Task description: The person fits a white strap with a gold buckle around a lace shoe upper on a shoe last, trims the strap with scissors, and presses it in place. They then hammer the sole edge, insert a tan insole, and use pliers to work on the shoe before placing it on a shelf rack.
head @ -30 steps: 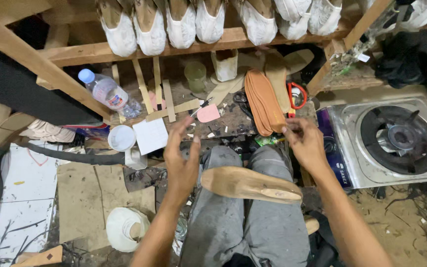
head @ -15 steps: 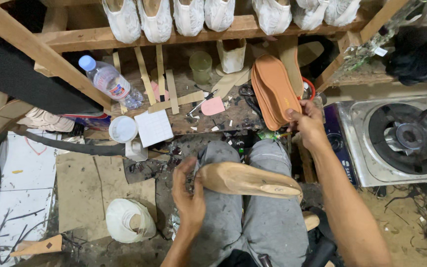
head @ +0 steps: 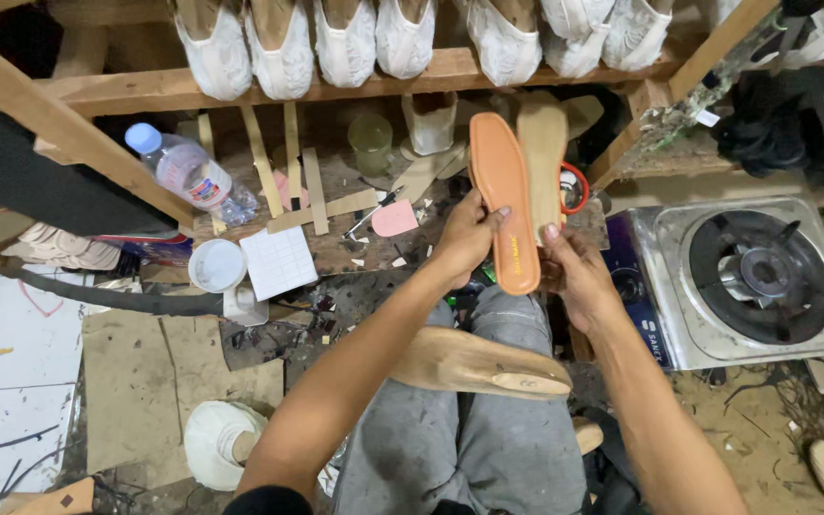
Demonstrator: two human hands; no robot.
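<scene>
At the far left lie white boards (head: 2, 381) and flattened cardboard (head: 174, 381) on the floor, with a clear plastic bottle (head: 188, 176) leaning on the cluttered wooden desk (head: 336, 253) beside a small white cup (head: 216, 265) and a white gridded card (head: 280, 260). A white-wrapped shoe form (head: 216, 441) sits low by the knee. Moving right, the left hand (head: 469, 238) is closed on the orange insole (head: 505, 200), fingers curled round its left edge, holding it upright above the lap. The right hand (head: 579, 277) grips the insole's lower end, thumb pressed near its tip. Across the thighs rests a wooden shoe last (head: 484, 364), untouched. I judge the step to be checking or pairing the insole; fitting it would call for turning it flat and lowering it onto the last. Behind the insole stands a tan sole (head: 544, 143). Overhead, a wooden shelf (head: 431, 72) carries wrapped lasts; at the right sits a steel gas stove (head: 755, 277) in a cramped, littered workshop
</scene>
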